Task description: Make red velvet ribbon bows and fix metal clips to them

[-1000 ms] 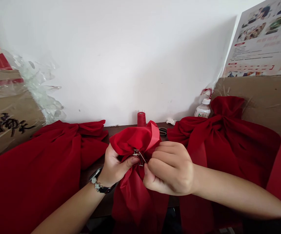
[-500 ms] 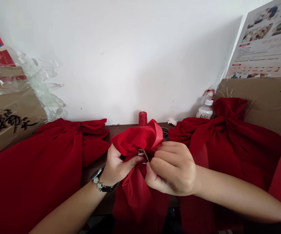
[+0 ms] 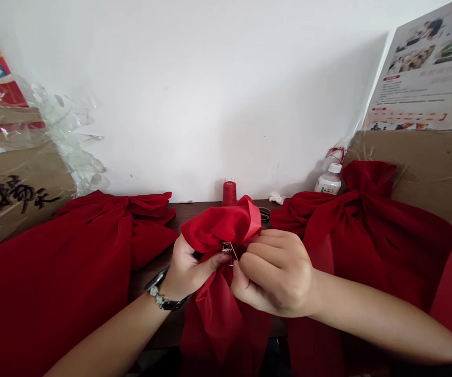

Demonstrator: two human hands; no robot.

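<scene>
A metal clip (image 3: 226,247) is being worked on at the gathered middle of a red bow (image 3: 229,222).
The bow is held up between both hands, in front of a red thread spool (image 3: 229,194) at the wall side of the table (image 3: 180,211). By the left hand (image 3: 187,268) it is gripped, the thumb being laid at the clip and the other fingers mostly hidden by cloth. The right hand (image 3: 276,273) is curled narrow, a thin metal rod (image 3: 233,252) apparently being pinched at its fingertips; whether needle or clip part cannot be told. Fastening of the clip seems to be the step in hand. For the next move, a steady left grip and a careful, small guiding of the rod appear to be called for.
</scene>
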